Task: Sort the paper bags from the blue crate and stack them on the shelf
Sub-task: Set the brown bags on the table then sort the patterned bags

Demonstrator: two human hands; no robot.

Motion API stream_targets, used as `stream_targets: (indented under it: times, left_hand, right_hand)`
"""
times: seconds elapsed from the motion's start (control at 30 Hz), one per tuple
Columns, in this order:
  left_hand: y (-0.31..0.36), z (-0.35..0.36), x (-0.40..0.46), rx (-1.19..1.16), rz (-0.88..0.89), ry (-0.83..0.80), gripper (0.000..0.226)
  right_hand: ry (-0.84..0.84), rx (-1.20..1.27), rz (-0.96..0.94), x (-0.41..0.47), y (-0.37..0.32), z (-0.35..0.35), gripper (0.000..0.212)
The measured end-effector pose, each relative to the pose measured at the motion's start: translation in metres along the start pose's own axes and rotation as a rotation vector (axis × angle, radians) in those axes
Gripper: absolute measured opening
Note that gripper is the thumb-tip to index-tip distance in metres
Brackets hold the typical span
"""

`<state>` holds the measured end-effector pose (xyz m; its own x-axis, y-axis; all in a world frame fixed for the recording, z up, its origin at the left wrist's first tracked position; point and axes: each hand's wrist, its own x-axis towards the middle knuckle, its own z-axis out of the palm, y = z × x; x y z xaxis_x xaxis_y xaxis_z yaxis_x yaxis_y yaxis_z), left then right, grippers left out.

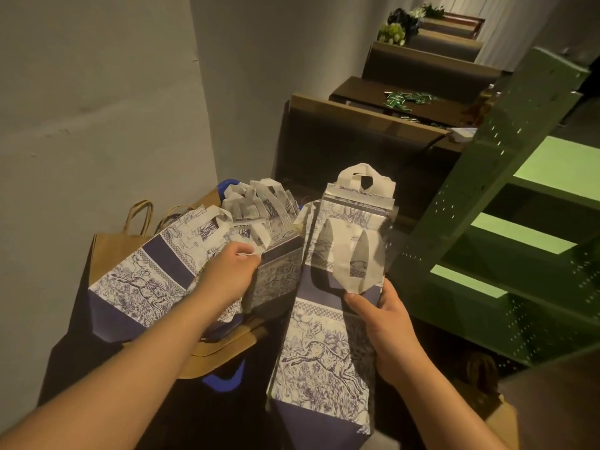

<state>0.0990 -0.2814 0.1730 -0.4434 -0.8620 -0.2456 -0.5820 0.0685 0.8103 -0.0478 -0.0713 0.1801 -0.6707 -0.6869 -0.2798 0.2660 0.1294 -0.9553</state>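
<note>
The right hand (386, 323) grips a stack of printed bags (328, 319), just left of the green shelf (506, 222). The left hand (227, 274) pinches a handle among bags in the blue crate (224, 380). Tugging that handle may tear it or topple the neighbouring bags.

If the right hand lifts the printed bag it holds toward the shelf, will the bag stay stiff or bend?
The printed bag lies folded flat, so it is probably light and may bow at its unsupported end. Its handles look soft and will likely flop. The right hand grips only one edge, so the bag might swing or twist.
</note>
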Motion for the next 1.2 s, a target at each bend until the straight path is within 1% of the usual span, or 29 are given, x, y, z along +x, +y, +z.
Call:
stream_targets:
  times: [0.1, 0.17, 0.23, 0.3, 0.4, 0.53, 0.6, 0.67, 0.73, 0.77, 0.87, 0.93, 1.0, 1.07, 1.1, 1.13, 1.17, 1.2]
  left_hand:
    - [-0.027, -0.019, 0.021, 0.466, 0.065, 0.078, 0.045]
    - [-0.041, -0.031, 0.031, 0.685, 0.049, 0.183, 0.058]
    - [-0.05, -0.042, 0.038, 0.854, -0.012, 0.236, 0.065]
    - [-0.059, -0.053, 0.045, 0.945, -0.084, 0.235, 0.07]
    - [-0.068, -0.063, 0.05, 0.987, -0.163, 0.196, 0.077]
    - [-0.068, -0.071, 0.05, 1.086, -0.172, 0.258, 0.076]
    - [-0.069, -0.076, 0.052, 1.1, -0.165, 0.259, 0.073]
    - [-0.072, -0.078, 0.052, 1.068, -0.166, 0.222, 0.071]
    - [-0.073, -0.081, 0.054, 0.938, -0.169, 0.183, 0.073]
    - [-0.07, -0.083, 0.053, 0.868, -0.16, 0.174, 0.069]
    - [-0.064, -0.093, 0.059, 0.666, -0.09, 0.147, 0.042]
    - [-0.055, -0.101, 0.06, 0.442, -0.062, 0.133, 0.034]
    - [-0.041, -0.105, 0.058, 0.144, -0.067, 0.131, 0.028]
    - [-0.028, -0.099, 0.055, -0.114, -0.134, 0.04, 0.013]
    - [-0.023, -0.094, 0.053, -0.193, -0.19, -0.017, 0.011]
    - [-0.023, -0.086, 0.052, -0.211, -0.245, -0.062, 0.013]
    - [-0.028, -0.08, 0.054, -0.175, -0.28, -0.092, 0.014]
    - [-0.035, -0.073, 0.057, -0.11, -0.302, -0.094, 0.025]
  right_hand:
    - [0.027, 0.018, 0.0, 0.002, 0.003, -0.004, 0.041]
    - [0.035, 0.029, 0.007, 0.004, 0.007, -0.005, 0.04]
    - [0.036, 0.03, 0.012, 0.006, 0.01, -0.003, 0.039]
    - [0.04, 0.017, 0.021, 0.008, 0.013, 0.0, 0.039]
    - [0.042, 0.014, 0.036, 0.01, 0.019, 0.004, 0.037]
    - [0.041, -0.005, 0.047, 0.01, 0.022, 0.009, 0.038]
    - [0.046, -0.01, 0.045, 0.011, 0.024, 0.01, 0.038]
    - [0.055, -0.011, 0.044, 0.011, 0.025, 0.011, 0.039]
    - [0.058, -0.011, 0.042, 0.011, 0.025, 0.011, 0.042]
    - [0.056, -0.009, 0.04, 0.01, 0.025, 0.011, 0.04]
    - [0.041, -0.012, 0.039, 0.009, 0.024, 0.009, 0.035]
    - [0.036, -0.013, 0.034, 0.008, 0.023, 0.008, 0.035]
    - [0.043, -0.007, 0.026, 0.008, 0.023, 0.009, 0.037]
    - [0.047, -0.001, 0.016, 0.007, 0.022, 0.01, 0.038]
    - [0.046, 0.001, 0.014, 0.007, 0.022, 0.01, 0.038]
    - [0.042, 0.002, 0.011, 0.007, 0.022, 0.011, 0.039]
    - [0.039, 0.001, 0.011, 0.006, 0.022, 0.011, 0.039]
    - [0.034, -0.003, 0.011, 0.006, 0.022, 0.01, 0.039]
